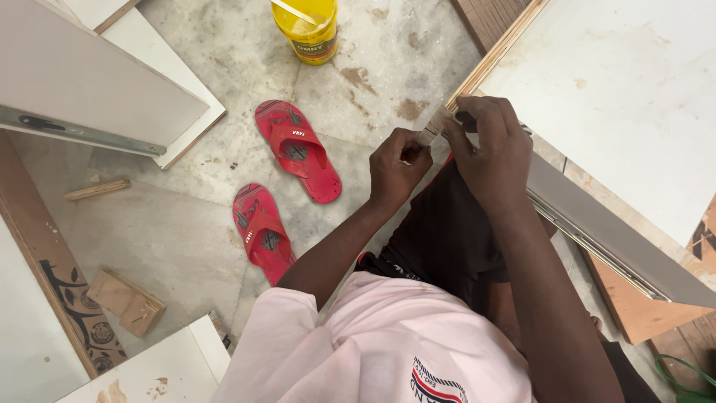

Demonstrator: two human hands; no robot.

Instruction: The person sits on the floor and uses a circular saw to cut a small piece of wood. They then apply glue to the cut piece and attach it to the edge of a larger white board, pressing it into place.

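Large white laminated plywood panel (619,97): rigid, probably heavy; raw ply edge runs diagonally toward the hands. Grey laminate board with metal slide rail (597,231) lies just below it.

Thin pale edge-band strip (435,131) sits at the panel's corner: judged light, flexible, easily creased; best pinched near its free end.

Left hand (397,168) fingers pinched on the strip end. Right hand (488,145) fingers pressed over strip and panel edge.

Yellow plastic tub (307,28), dark label band, stands on floor, top centre. Red flip-flops (287,186) on floor, well apart from the hands.

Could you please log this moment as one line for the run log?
left hand: pinching pale edge strip | right hand: pressing strip at white laminated plywood board corner | red rubber flip-flops on floor
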